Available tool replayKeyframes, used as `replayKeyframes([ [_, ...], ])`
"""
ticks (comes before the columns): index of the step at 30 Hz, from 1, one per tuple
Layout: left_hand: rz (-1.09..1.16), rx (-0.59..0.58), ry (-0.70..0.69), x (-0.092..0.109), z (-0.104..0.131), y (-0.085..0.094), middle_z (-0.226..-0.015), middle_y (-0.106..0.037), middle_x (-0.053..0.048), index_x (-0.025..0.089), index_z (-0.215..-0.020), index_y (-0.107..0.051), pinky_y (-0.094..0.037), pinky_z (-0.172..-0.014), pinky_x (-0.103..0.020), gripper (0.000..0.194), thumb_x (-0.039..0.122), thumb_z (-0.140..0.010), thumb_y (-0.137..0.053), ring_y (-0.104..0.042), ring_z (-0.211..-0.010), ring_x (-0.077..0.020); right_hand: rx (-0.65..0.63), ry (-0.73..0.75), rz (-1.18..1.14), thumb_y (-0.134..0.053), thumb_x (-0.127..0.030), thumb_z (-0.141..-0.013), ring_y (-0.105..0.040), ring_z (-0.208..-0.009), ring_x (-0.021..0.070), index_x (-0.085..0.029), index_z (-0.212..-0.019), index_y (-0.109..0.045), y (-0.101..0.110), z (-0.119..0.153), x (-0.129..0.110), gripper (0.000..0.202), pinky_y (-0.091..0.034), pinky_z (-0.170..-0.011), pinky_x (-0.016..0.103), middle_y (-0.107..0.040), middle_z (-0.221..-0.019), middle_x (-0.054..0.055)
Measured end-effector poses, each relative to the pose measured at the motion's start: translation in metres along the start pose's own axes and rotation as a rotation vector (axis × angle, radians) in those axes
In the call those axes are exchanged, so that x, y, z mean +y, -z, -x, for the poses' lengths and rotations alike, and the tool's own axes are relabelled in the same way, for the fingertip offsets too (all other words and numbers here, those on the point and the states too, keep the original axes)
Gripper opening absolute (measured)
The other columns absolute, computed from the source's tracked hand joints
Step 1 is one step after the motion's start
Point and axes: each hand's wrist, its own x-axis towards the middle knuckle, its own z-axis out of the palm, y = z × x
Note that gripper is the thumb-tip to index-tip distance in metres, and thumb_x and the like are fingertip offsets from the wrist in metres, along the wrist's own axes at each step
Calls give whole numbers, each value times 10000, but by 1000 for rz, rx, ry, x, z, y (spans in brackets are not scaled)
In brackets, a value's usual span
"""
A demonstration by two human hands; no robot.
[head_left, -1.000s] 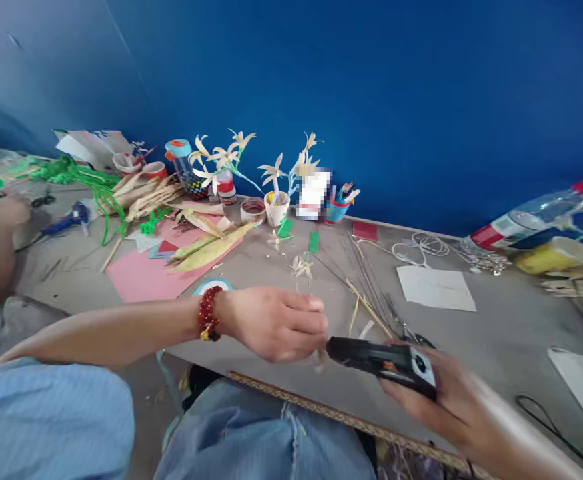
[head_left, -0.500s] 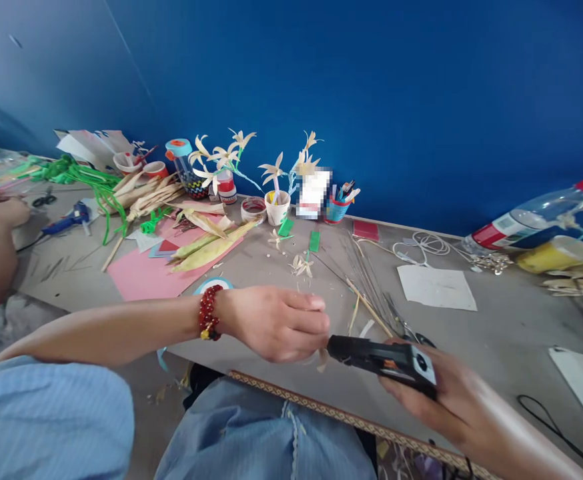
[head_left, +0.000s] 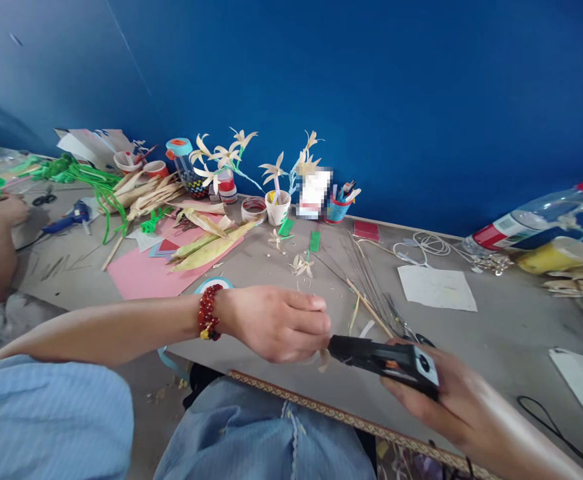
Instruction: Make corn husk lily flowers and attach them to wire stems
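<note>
My left hand [head_left: 276, 325], with a red bead bracelet on its wrist, is closed in a pinch. A pale piece of corn husk [head_left: 323, 361] pokes out below its fingertips; the rest is hidden behind the fingers. In my right hand [head_left: 441, 393] is a black glue gun [head_left: 386, 360], its nozzle pointing left and almost at the left fingertips. Whether the nozzle touches the husk I cannot tell. Beyond my hands, a husk flower [head_left: 302, 265] lies on the table, and more husk flowers [head_left: 226, 157] stand at the back.
Scissors [head_left: 411, 330] and thin wires [head_left: 366, 280] lie beyond the glue gun. Corn husks [head_left: 211, 250] rest on pink paper [head_left: 141, 273]. A plastic bottle [head_left: 536, 217] leans at right. At far left another person's hands [head_left: 4, 210] hold something green near a blue glue gun [head_left: 74, 217].
My hands and the glue gun have barely moved. At far left, the other person's hands and the green thing have shifted slightly to the right.
</note>
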Motion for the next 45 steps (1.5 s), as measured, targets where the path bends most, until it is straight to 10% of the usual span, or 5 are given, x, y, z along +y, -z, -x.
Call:
replayKeyframes([
  [45,-7,11,-8,-2,-2,-1,-842,-662,-25,188,-808,-689,-490,-946,-299,154,148,-878,-558,-581,-857,-142,23,14,18,-459,-447,-896,-497,-515,156,-225,-708,-524,2,0,0,298,-431,-517,263,-533,-589,-20],
])
